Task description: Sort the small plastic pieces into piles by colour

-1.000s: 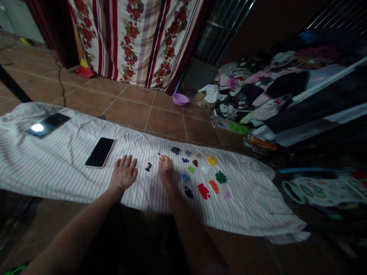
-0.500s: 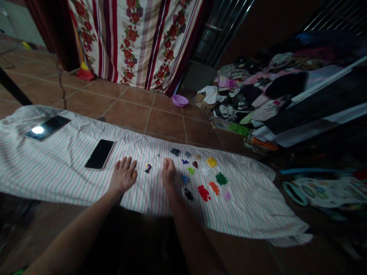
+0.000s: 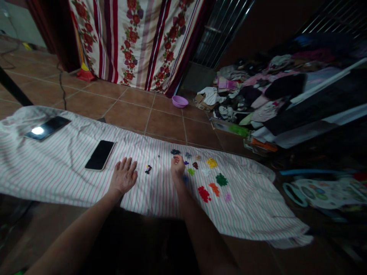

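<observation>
One phone (image 3: pixel 100 155), apparently, near left hand (image 3: pixel 124 176)

Two bare hands, a left hand (image 3: pixel 124 175) and a right hand (image 3: pixel 178 167). Then I make it thirteen little piles in view: dark grey pile (image 3: pixel 174 151), grey pile (image 3: pixel 188 155), tan pile (image 3: pixel 197 157), yellow pile (image 3: pixel 211 163), purple pile (image 3: pixel 186 162), brown pile (image 3: pixel 195 165), lime pile (image 3: pixel 191 172), white pile (image 3: pixel 205 172), dark green pile (image 3: pixel 221 179), orange pile (image 3: pixel 214 189), red pile (image 3: pixel 204 194), lilac pile (image 3: pixel 227 197) and blue pile (image 3: pixel 185 178) (that last one's half hidden, but I'm counting it). Can't tell how many bits per pile, way too tiny. Also one small multicoloured cluster (image 3: pixel 148 169), one lone speck (image 3: pixel 158 156), two dark-screened gadgets, meaning one phone (image 3: pixel 100 154) and one flat slab (image 3: pixel 54 126), one striped cloth (image 3: pixel 149 194), one purple basin (image 3: pixel 180 102) and one floral curtain (image 3: pixel 146 42).
</observation>
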{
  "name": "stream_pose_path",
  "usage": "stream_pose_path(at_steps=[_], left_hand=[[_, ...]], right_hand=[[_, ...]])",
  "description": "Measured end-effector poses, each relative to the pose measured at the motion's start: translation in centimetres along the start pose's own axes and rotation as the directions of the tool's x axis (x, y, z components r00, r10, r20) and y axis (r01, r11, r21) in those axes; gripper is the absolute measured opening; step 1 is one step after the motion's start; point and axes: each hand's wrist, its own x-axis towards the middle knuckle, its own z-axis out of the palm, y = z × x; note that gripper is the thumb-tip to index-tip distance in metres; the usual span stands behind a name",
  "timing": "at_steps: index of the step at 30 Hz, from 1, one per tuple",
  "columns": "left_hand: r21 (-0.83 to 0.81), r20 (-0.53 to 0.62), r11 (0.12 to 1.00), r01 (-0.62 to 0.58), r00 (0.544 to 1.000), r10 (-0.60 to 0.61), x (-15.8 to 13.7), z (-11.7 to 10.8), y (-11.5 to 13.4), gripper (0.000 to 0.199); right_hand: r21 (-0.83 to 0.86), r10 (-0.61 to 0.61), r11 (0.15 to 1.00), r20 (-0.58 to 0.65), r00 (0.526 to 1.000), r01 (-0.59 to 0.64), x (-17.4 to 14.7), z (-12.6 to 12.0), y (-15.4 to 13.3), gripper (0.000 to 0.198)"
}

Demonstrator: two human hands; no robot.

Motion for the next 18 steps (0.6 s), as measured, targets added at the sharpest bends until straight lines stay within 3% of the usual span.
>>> stream_pose_path(at_steps=[12, 18], left_hand=[[0.015, -0.023, 1.0, -0.017, 1.0, 0.017, -0.1, 0.3, -0.1, 0.048], [0.012, -0.025, 1.0, -0.01, 1.0, 0.011, 0.0, 0.1, 0.1, 0.048]], right_hand=[[-0.316, 0.057, 0.948, 0.039, 0.998, -0.042, 1.5, -0.4, 0.0, 0.031], [-0.372, 0.034, 0.928, 0.028, 0.999, -0.022, 1.3, 0.2, -0.1, 0.035]])
